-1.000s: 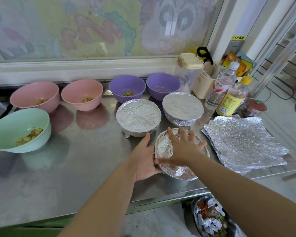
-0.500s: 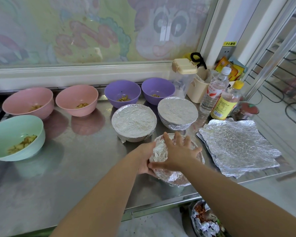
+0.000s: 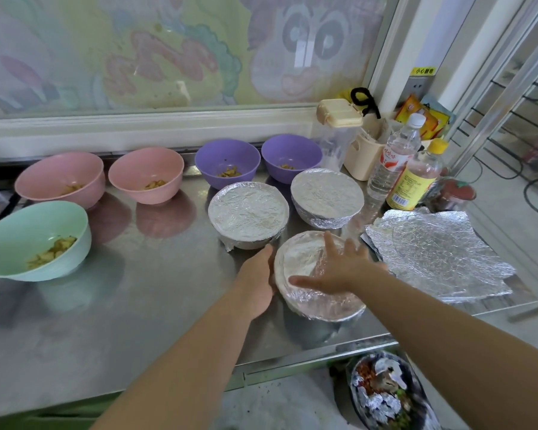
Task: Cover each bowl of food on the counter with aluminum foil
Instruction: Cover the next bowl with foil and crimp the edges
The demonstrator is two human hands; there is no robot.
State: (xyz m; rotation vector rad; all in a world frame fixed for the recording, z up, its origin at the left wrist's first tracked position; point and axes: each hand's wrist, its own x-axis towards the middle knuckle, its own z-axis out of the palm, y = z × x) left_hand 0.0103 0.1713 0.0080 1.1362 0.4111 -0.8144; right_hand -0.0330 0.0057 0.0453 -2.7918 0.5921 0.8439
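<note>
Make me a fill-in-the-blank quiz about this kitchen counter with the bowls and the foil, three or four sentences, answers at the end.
1. The number of bowls already wrapped in foil, counting the one under the hands, is ____.
2. The uncovered bowl nearest the counter's left edge, the green bowl, sits in front of two bowls coloured ____.
3. The right hand lies flat on top of the foil-covered bowl, while the left hand presses its ____ side.
4. The spare foil sheets lie to the ____ of that bowl.

Missing words: three; pink; left; right

Stainless counter (image 3: 156, 308) is loaded with: five open bowls at left/back, three foil-covered bowls (image 3: 248, 212) centre-right, foil sheets (image 3: 441, 256) at right, bottles (image 3: 413, 178) and containers in the back corner.
</note>
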